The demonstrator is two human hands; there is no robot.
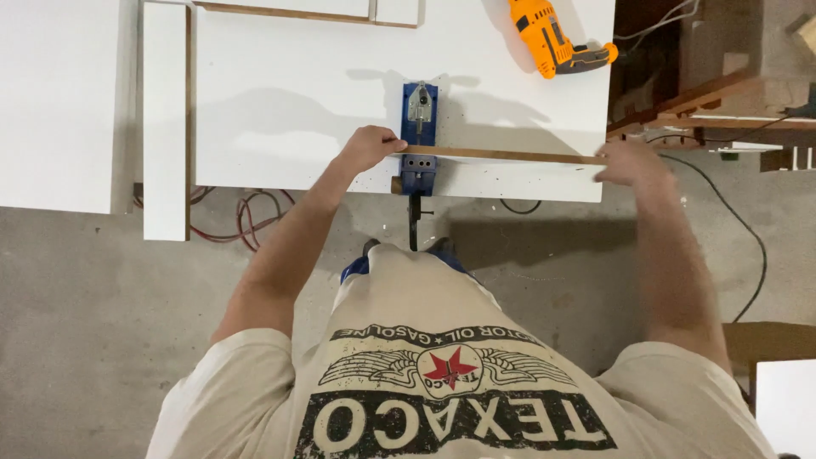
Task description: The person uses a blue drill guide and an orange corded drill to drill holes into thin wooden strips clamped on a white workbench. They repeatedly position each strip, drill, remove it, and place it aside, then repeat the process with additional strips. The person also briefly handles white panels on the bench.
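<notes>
While my left hand (367,146) curls its fingers onto the left end of the wooden strip (501,155), my blurred right hand (625,163) seems clamped on its right end, across the blue jig (419,136) at the white table's (280,102) near edge.

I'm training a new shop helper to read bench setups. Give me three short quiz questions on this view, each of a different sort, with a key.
1. True or false: the orange drill is in one of the person's hands.
2. Multiple choice: the left hand rests on the wooden strip A) at the blue jig, B) at the strip's far right end, C) off the white table.
3. Fill in: the right hand is at the strip's ____ end.

Key: 1. False, it lies on the table beyond the strip. 2. A. 3. Right, near the table's edge; the hand is blurred, so its grip is unclear.
</notes>
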